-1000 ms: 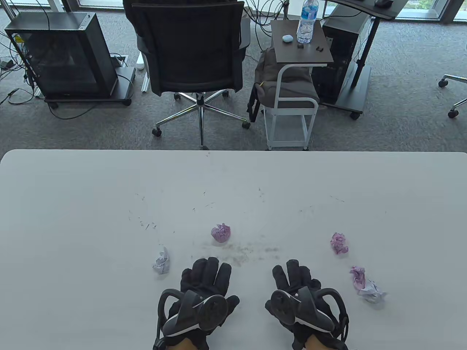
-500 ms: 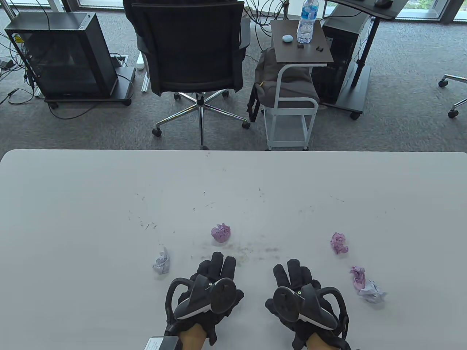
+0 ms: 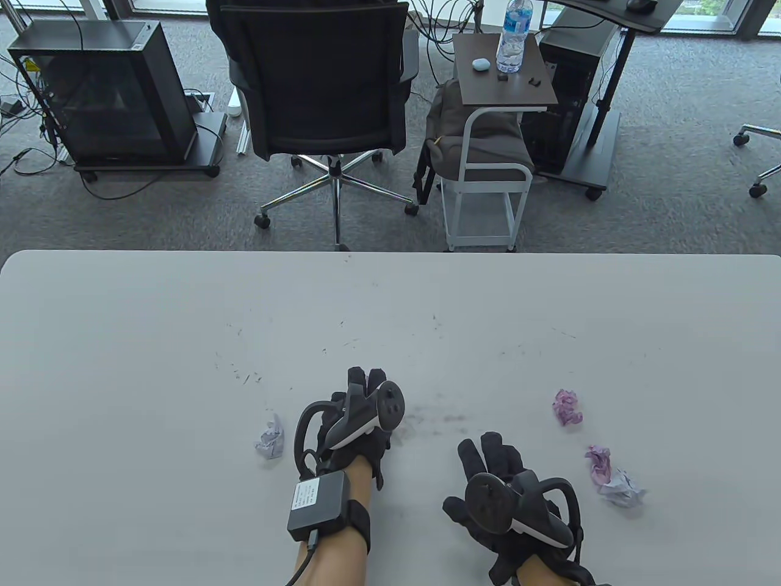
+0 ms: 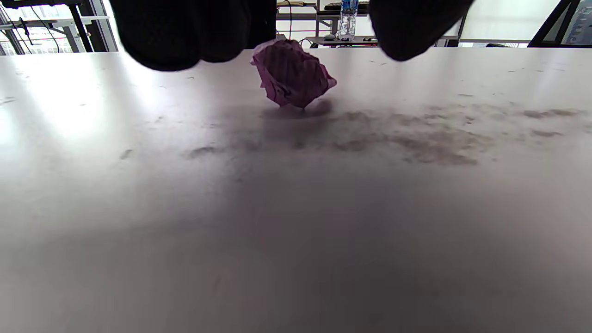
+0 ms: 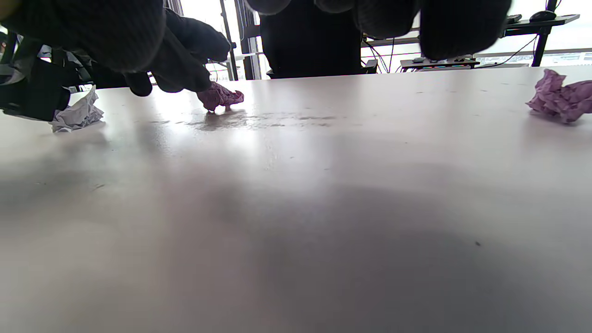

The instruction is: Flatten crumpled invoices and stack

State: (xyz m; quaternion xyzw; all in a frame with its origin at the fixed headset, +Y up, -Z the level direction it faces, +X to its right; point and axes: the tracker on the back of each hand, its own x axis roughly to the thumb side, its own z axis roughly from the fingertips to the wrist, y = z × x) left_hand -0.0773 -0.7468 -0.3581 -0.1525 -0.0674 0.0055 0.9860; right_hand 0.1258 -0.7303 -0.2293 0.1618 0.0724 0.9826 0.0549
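Right hand (image 3: pixel 497 488) rests flat on the near tabletop (image 3: pixel 152 342), fingers spread, holding nothing; likely waiting. Farther out, left hand (image 3: pixel 357 421) reaches over the purple crumpled invoice (image 4: pixel 293 74), which sits on the tabletop between thumb and fingers; whether they touch it yet, cannot tell. Other crumpled invoices (image 3: pixel 567 408) lie scattered right and left, none flattened.

A black office chair (image 3: pixel 317 85) stands at the top middle, behind the white table (image 3: pixel 122 342). A dark computer case (image 3: pixel 104 91) sits at the upper left. A water bottle (image 3: pixel 514 36) stands on a small side table (image 3: pixel 537 97) at the upper right.
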